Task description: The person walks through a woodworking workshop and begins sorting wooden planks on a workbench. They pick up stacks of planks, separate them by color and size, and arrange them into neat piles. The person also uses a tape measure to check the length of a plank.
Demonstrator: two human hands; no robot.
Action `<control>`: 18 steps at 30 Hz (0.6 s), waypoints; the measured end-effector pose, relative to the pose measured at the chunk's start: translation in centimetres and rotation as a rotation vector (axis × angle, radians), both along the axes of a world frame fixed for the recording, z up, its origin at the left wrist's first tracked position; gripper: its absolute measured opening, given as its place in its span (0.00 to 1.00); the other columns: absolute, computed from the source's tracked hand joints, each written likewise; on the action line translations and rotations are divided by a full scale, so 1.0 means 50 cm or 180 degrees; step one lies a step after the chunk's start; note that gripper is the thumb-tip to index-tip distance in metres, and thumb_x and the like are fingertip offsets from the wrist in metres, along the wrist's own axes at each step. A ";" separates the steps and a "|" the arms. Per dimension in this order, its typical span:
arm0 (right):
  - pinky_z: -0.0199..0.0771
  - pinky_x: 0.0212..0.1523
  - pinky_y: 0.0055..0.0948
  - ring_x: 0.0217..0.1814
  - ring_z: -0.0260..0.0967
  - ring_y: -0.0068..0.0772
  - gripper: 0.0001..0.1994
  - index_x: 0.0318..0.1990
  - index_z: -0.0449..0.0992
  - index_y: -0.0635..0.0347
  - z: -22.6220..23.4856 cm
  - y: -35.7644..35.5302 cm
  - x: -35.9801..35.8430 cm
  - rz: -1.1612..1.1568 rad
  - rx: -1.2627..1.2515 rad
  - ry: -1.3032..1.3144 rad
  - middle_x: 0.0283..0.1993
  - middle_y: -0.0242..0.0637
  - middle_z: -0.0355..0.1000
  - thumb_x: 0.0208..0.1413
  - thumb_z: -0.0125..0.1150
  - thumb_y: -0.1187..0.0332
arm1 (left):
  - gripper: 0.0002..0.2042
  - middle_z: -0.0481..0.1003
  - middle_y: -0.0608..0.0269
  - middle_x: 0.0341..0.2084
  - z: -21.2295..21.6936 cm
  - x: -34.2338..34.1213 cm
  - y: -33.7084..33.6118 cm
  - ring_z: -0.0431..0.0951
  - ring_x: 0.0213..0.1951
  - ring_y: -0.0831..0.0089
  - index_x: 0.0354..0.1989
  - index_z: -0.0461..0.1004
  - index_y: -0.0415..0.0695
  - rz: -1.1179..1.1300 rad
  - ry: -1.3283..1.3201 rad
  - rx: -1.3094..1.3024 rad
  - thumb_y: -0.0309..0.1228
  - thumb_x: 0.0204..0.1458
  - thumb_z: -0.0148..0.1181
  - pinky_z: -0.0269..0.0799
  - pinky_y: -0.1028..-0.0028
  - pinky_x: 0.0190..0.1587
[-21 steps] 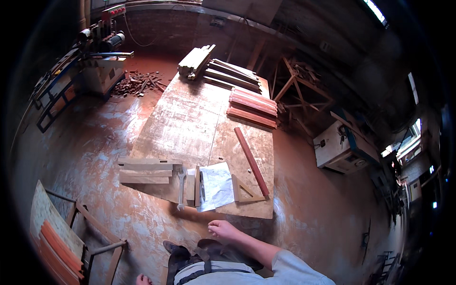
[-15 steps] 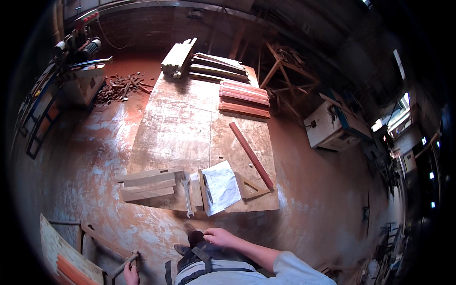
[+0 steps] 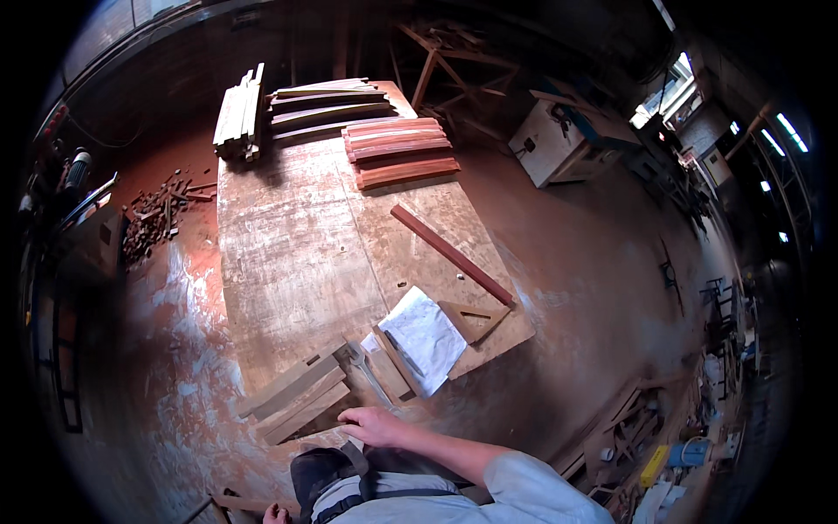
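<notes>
My right hand (image 3: 371,425) hangs over the table's near edge, fingers loosely bent and apart, with nothing visible in them. Just beyond it lie an open-ended wrench (image 3: 370,374) and several pale wooden pieces (image 3: 301,397). Low at the bottom edge, part of my left hand (image 3: 277,514) shows beside a wooden bar (image 3: 244,503); its grip is hidden. A white paper sheet (image 3: 429,336) rests on the table (image 3: 297,271), with a dark pen (image 3: 403,351) on its left side. Right of the sheet sits a wooden set square (image 3: 474,320).
A single reddish strip (image 3: 449,253) lies diagonally on the table. Stacks of reddish strips (image 3: 401,153) and pale strips (image 3: 240,113) occupy its far end. Offcuts (image 3: 166,210) are heaped on the floor at left. A white machine cabinet (image 3: 546,144) stands at far right.
My view has turned right, so the table appears rotated and shifted left. My right hand has come up to the table's near edge. My left hand has sunk mostly below the picture.
</notes>
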State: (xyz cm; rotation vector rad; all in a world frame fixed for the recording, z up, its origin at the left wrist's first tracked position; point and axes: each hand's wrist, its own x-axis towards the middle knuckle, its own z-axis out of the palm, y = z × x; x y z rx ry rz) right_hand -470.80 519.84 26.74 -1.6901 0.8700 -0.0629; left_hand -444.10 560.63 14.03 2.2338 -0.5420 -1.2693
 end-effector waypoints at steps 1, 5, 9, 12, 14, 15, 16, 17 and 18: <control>0.72 0.49 0.35 0.48 0.74 0.43 0.18 0.50 0.74 0.62 -0.009 0.003 0.023 -0.0072 0.0077 0.0035 0.46 0.47 0.76 0.59 0.54 0.58 | 0.21 0.72 0.64 0.22 -0.022 0.047 0.004 0.68 0.23 0.77 0.52 0.70 0.35 -0.0186 0.0015 0.0115 0.41 0.58 0.54 0.64 0.74 0.25; 0.72 0.48 0.33 0.47 0.74 0.37 0.19 0.52 0.73 0.63 0.001 0.022 0.159 -0.0463 0.0390 0.0092 0.46 0.45 0.76 0.59 0.54 0.58 | 0.22 0.75 0.60 0.23 -0.016 0.215 -0.080 0.70 0.23 0.75 0.53 0.70 0.36 -0.0245 0.0376 0.0160 0.42 0.57 0.54 0.67 0.74 0.26; 0.73 0.39 0.26 0.39 0.73 0.23 0.18 0.53 0.72 0.62 -0.068 0.082 0.349 -0.1001 0.0814 0.0037 0.40 0.35 0.76 0.61 0.53 0.61 | 0.25 0.75 0.58 0.29 -0.081 0.500 -0.137 0.71 0.26 0.76 0.58 0.67 0.36 -0.0807 -0.0024 0.0185 0.40 0.57 0.55 0.69 0.73 0.29; 0.72 0.41 0.30 0.38 0.73 0.29 0.17 0.49 0.75 0.61 -0.090 0.152 0.503 -0.0838 0.1353 0.0177 0.37 0.38 0.77 0.59 0.54 0.59 | 0.24 0.77 0.52 0.39 -0.078 0.712 -0.151 0.76 0.35 0.67 0.59 0.67 0.36 -0.0773 -0.0203 0.0142 0.39 0.57 0.54 0.73 0.68 0.39; 0.71 0.39 0.29 0.36 0.72 0.27 0.16 0.49 0.75 0.59 -0.048 0.167 0.568 -0.0710 0.1177 0.0240 0.35 0.37 0.76 0.59 0.54 0.59 | 0.25 0.75 0.44 0.48 0.008 0.798 -0.171 0.75 0.50 0.55 0.57 0.67 0.35 -0.1360 -0.1066 0.0170 0.40 0.56 0.53 0.69 0.63 0.53; 0.71 0.39 0.28 0.37 0.71 0.25 0.16 0.49 0.75 0.58 -0.045 0.166 0.593 -0.0619 0.1014 0.0341 0.36 0.35 0.75 0.60 0.54 0.59 | 0.25 0.73 0.43 0.50 0.032 0.831 -0.182 0.72 0.53 0.53 0.57 0.68 0.35 -0.1304 -0.1016 0.0212 0.41 0.56 0.52 0.67 0.62 0.56; 0.71 0.40 0.27 0.37 0.70 0.24 0.15 0.49 0.75 0.58 -0.044 0.167 0.612 -0.0540 0.0851 0.0446 0.36 0.34 0.75 0.60 0.54 0.60 | 0.25 0.72 0.41 0.52 0.051 0.861 -0.195 0.70 0.57 0.52 0.57 0.68 0.34 -0.1258 -0.0962 0.0252 0.41 0.56 0.52 0.64 0.61 0.59; 0.71 0.41 0.27 0.38 0.71 0.24 0.17 0.50 0.74 0.60 -0.069 0.169 0.627 -0.0709 0.0691 0.0154 0.37 0.35 0.75 0.60 0.54 0.59 | 0.25 0.71 0.40 0.53 0.059 0.885 -0.214 0.67 0.60 0.50 0.57 0.68 0.34 -0.1208 -0.0906 0.0288 0.42 0.56 0.51 0.61 0.61 0.62; 0.71 0.41 0.27 0.38 0.71 0.24 0.17 0.51 0.74 0.61 -0.082 0.166 0.631 -0.0846 0.0768 0.0206 0.37 0.35 0.76 0.60 0.54 0.59 | 0.25 0.71 0.41 0.53 0.061 0.902 -0.246 0.68 0.59 0.51 0.57 0.68 0.34 -0.1334 -0.0928 0.0380 0.41 0.56 0.51 0.62 0.61 0.61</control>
